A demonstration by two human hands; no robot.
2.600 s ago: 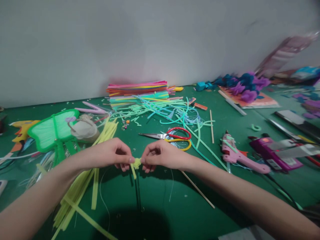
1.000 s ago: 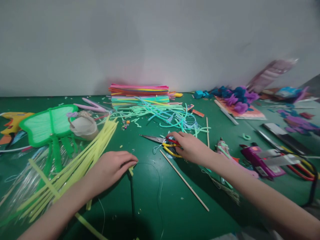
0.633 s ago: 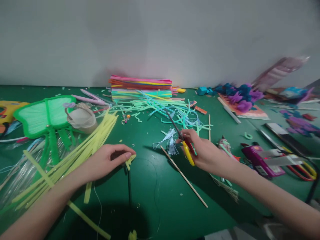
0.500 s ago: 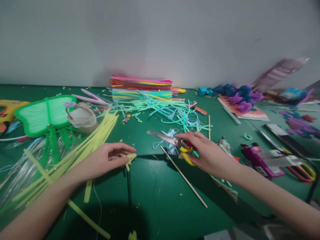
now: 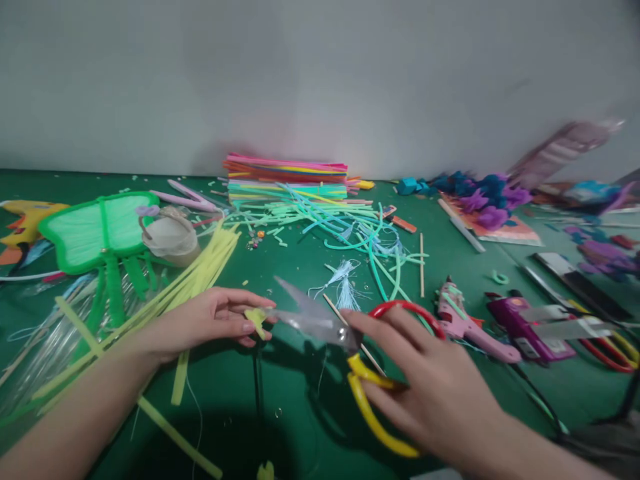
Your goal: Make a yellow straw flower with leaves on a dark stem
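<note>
In the head view my left hand [image 5: 203, 320] pinches a small folded yellow piece [image 5: 257, 320], which looks cut from fuzzy stem. My right hand [image 5: 435, 373] has its fingers through the handles of a pair of scissors [image 5: 325, 328], one loop red and the other yellow. Their blades are spread and point left, with the tips close to the yellow piece; I cannot tell whether they touch. Under my left forearm lies a bundle of long yellow pipe cleaners [image 5: 207, 257]. Behind the scissors are a pale blue tassel [image 5: 345, 283] and a thin wooden stick [image 5: 373, 358], partly covered by my right hand.
Colourful pipe cleaners [image 5: 287, 173] are stacked against the wall. A green butterfly-shaped piece [image 5: 80, 233], a small wrapped pot [image 5: 173, 240] and a yellow glue gun [image 5: 27, 223] stand left. Rightward lie a pink glue gun [image 5: 465, 323], a purple tool [image 5: 525, 333] and more scissors [image 5: 605, 353].
My right hand has brought the scissors nearer and lower, and their blades have opened beside the yellow piece. The left hand stays nearly in place, still pinching it.
</note>
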